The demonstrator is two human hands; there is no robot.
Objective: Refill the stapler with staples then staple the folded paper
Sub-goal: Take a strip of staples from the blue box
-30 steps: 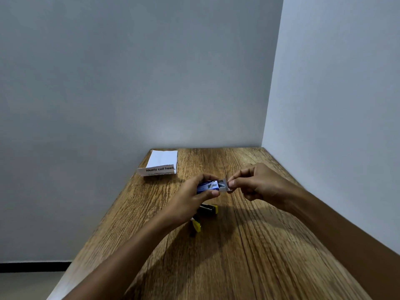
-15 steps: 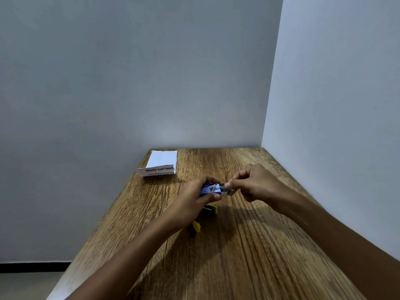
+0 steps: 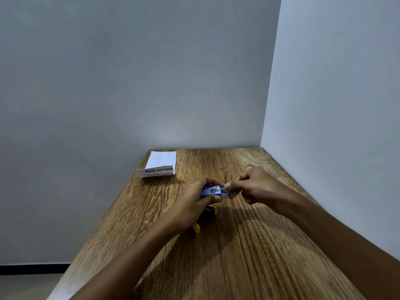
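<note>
**A:** ok biggest first, what was in the shot?

**B:** Two plain grey walls (image 3: 151,72) met in a corner, and a wooden table (image 3: 249,256) was pushed right into it, grain running away from the camera. Both forearms came in from the bottom edge and met over the middle of the table.

**A:** and the paper?

**B:** The folded paper (image 3: 161,162) lay flat at the far left corner, well apart from the hands. Its near edge was folded up, showing bold print that read "Neatly coil head", cut off at the fold's end. Smaller print under that was too tiny to read.

**A:** what were the hands doing?

**B:** The left hand (image 3: 190,202) was curled round a small blue and white box (image 3: 211,190), thumb underneath, fingers over the top, held up off the table. The right hand (image 3: 257,187) was pinching something grey at the box's open right end, fingertips closed tight on it. Looked like a strip of staples (image 3: 232,194) or the inner tray, honestly couldn't tell which.

**A:** stapler?

**B:** The stapler (image 3: 211,210) was on the table right below the left hand, mostly hidden by it. Just a dark body with yellow bits poked out either side of the wrist. Couldn't tell if it was open.
</note>
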